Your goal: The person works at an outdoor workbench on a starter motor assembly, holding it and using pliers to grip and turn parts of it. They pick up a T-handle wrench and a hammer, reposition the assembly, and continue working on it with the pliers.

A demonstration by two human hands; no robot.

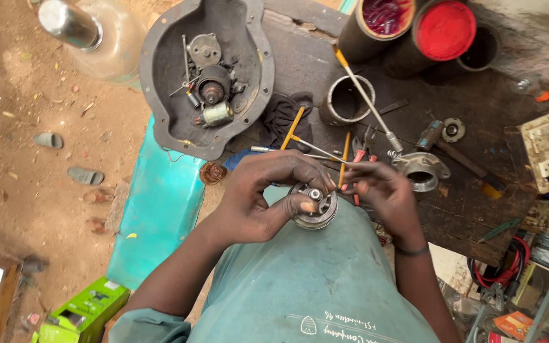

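a round metal motor part [314, 206], ribbed at the rim with a small shaft stub at its centre, is held over the lap, just before the table [452, 209] edge. it is clasped by the left hand [263, 198], fingers curled over the top and thumb pressed on the near face. the right hand [382, 190] is blurred, fingertips pinched at the part's right rim; whether its grip is closed on anything cannot be told. on the dark, scarred wooden table a shallow cast housing [206, 76] with small gears and a coil is seen, beside a black cloth [284, 117], a steel ring [347, 100], yellow-handled screwdrivers [293, 127], a flanged metal casting [419, 169] and a hammer [455, 152]. cylindrical tubs [443, 30], one filled red, are stood at the far edge
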